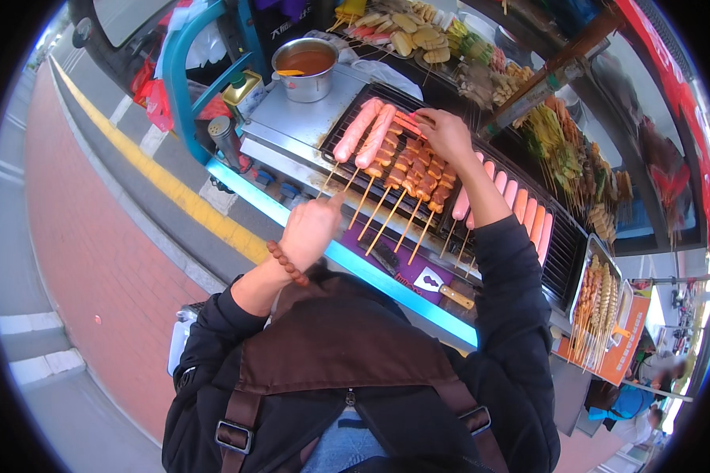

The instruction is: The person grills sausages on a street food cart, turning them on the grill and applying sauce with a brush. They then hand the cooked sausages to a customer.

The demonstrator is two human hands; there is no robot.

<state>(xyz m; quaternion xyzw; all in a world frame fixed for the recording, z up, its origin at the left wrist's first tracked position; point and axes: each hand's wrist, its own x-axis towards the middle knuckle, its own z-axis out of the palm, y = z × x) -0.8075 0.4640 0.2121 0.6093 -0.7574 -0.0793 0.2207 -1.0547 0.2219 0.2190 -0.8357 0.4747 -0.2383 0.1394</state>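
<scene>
My left hand (313, 227), with a brown bead bracelet (287, 263) at its wrist, is closed at the wooden stick of a scored pink sausage (376, 137). A second scored sausage (358, 130) lies beside it on the black grill grate (559, 260). Reaching over the grill, my right hand (448, 137) has its fingertips bent at a red-orange strip-like item (409, 124); whether it grips this is hidden. Several browned meat skewers (414, 168) lie between my hands, sticks towards me. Smooth sausages (510, 195) line the grate right of them, partly behind my right forearm.
A metal pot of reddish sauce (306, 62) stands on the steel top, near a shaker (222, 133) and a tin (245, 88). A wooden-handled scraper (444, 288) lies on the near ledge. Beyond are raw skewers (414, 32); a skewer tray (594, 295) sits right. A slanted post (538, 88) crosses behind.
</scene>
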